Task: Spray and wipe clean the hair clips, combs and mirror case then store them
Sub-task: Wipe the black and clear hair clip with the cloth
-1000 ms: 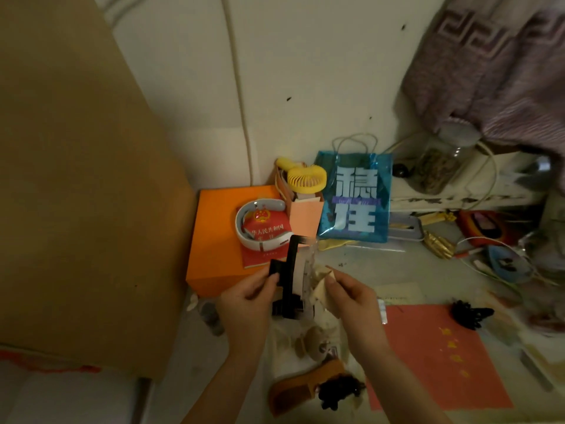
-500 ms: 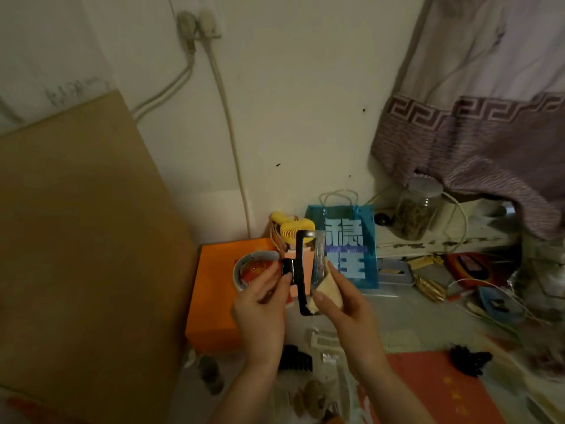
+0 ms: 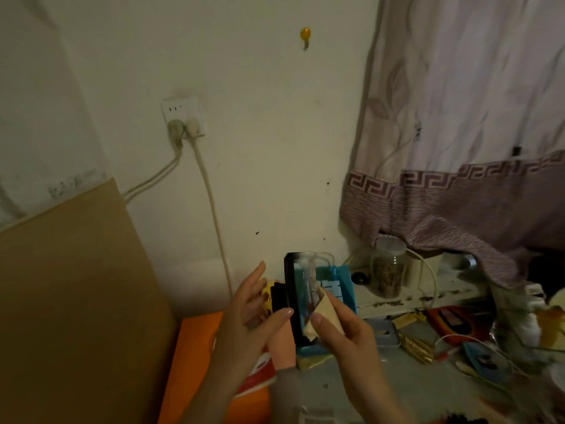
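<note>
I hold a black-framed case with a clear front point(image 3: 292, 298) upright in front of the wall, above the table. My left hand point(image 3: 253, 319) grips its left edge, thumb across the black frame and fingers behind it. My right hand point(image 3: 339, 328) pinches a folded beige cloth point(image 3: 322, 313) and presses it against the case's clear face near the lower right. The hair clips and combs are out of view below the frame.
An orange box point(image 3: 195, 356) with a red booklet point(image 3: 260, 370) lies under my left hand. A blue gift bag point(image 3: 339, 286), a glass jar point(image 3: 388, 270), a curtain point(image 3: 458, 191), cables and clutter point(image 3: 477, 359) fill the right. A cardboard sheet point(image 3: 76, 301) leans at left.
Both hands have lifted the case and cloth higher, away from the table, and my view has tilted up toward the wall. The clips and combs on the table have dropped out of sight.
</note>
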The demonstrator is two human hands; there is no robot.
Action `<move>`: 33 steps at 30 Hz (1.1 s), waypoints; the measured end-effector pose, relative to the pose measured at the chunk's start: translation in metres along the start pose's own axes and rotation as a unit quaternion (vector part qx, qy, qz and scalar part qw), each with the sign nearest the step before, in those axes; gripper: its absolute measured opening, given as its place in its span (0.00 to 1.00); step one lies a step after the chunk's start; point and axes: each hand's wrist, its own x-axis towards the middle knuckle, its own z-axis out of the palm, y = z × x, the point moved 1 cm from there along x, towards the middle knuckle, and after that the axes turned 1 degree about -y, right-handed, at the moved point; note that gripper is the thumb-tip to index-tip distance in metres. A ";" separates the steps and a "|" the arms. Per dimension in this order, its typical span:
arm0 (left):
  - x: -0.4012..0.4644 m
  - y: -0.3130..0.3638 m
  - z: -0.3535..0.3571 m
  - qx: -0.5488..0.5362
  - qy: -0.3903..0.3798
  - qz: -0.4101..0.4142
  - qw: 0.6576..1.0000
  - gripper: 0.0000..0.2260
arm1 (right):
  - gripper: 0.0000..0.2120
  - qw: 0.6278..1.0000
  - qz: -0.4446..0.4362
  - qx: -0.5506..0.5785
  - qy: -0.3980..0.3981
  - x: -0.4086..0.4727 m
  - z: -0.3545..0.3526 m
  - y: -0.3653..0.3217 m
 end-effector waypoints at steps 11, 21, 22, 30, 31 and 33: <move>0.033 0.050 -0.021 0.012 -0.090 0.075 0.993 0.27 | 0.24 0.997 -0.039 0.005 -0.062 0.025 0.009 -0.053; 0.051 0.080 -0.026 0.032 -0.046 0.151 0.987 0.22 | 0.20 0.988 -0.117 -0.057 -0.086 0.034 0.022 -0.093; 0.052 0.081 -0.026 0.033 -0.043 0.160 0.986 0.21 | 0.19 0.987 -0.125 -0.065 -0.078 0.034 0.023 -0.095; 0.061 0.090 -0.027 0.006 -0.020 0.201 0.979 0.20 | 0.16 0.978 -0.160 -0.109 -0.073 0.036 0.018 -0.107; 0.061 0.091 -0.027 0.002 -0.017 0.206 0.978 0.20 | 0.17 0.979 -0.158 -0.101 -0.083 0.034 0.017 -0.108; 0.061 0.092 -0.028 -0.008 -0.013 0.211 0.977 0.20 | 0.18 0.979 -0.154 -0.093 -0.101 0.032 0.015 -0.109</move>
